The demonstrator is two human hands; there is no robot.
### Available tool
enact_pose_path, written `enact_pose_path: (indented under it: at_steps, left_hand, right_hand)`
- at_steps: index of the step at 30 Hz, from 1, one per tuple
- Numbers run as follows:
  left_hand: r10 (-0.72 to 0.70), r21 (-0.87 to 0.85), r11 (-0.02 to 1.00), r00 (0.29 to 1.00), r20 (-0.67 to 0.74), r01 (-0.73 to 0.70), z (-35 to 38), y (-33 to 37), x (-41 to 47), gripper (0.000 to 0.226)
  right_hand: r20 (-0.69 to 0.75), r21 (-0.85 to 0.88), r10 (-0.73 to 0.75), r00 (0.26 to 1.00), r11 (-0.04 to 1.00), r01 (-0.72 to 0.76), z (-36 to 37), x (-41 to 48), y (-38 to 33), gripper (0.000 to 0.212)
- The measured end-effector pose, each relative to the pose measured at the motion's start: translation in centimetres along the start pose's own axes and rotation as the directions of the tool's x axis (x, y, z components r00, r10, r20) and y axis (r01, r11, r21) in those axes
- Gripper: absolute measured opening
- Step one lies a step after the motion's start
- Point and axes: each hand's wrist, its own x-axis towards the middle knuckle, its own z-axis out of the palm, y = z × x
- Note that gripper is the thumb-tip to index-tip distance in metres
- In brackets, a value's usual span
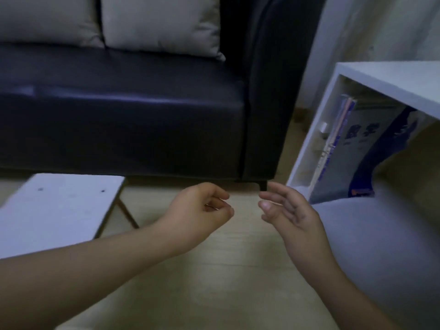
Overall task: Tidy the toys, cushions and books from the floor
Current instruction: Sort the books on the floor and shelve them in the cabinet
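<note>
Above the bare floor (214, 282), left hand (200, 215) hangs loosely curled, right hand (292, 217) spread; neither grip holds anything. Two cushions (157, 25) sit on the sofa (142, 110); roughly three books (357, 141) lean in the shelf (390, 79). No toys show. Those slanted books could slump and slide out if nudged.

The one camera rides on the person's head, tilted forward and down, close over the wooden floor (214, 270). It faces the black sofa's (142, 110) front edge, a white shelf (357, 77) at right.
</note>
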Motion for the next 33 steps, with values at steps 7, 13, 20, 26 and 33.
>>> enact_pose_path:
  at_steps: [7, 13, 20, 26, 33]
  left_hand:
    - [-0.073, -0.002, 0.997, 0.972, -0.225, 0.074, -9.0, -2.5, -7.2, 0.028]
    - [-0.188, -0.084, 0.982, 0.906, -0.378, 0.168, -14.7, -7.2, -14.8, 0.022]
    - [-0.233, -0.132, 0.972, 0.888, -0.396, 0.197, -20.3, -13.6, -22.6, 0.025]
    - [-0.268, -0.197, 0.96, 0.854, -0.446, 0.198, -25.3, -20.3, -30.2, 0.024]
    - [-0.339, -0.243, 0.938, 0.8, -0.495, 0.247, -28.1, -28.6, -36.8, 0.026]
  right_hand:
    - [0.293, 0.026, -0.114, 0.949, 0.993, 0.111, 8.2, -0.6, -5.1, 0.047]
    - [0.509, 0.027, -0.16, 0.846, 0.985, 0.17, 16.0, -3.7, -8.0, 0.037]
    - [0.666, -0.018, -0.188, 0.722, 0.963, 0.267, 24.1, -8.5, -11.5, 0.032]
    - [0.75, -0.093, -0.199, 0.63, 0.912, 0.398, 32.1, -13.6, -13.8, 0.035]
    - [0.848, -0.162, -0.113, 0.517, 0.874, 0.457, 41.4, -19.2, -13.7, 0.034]
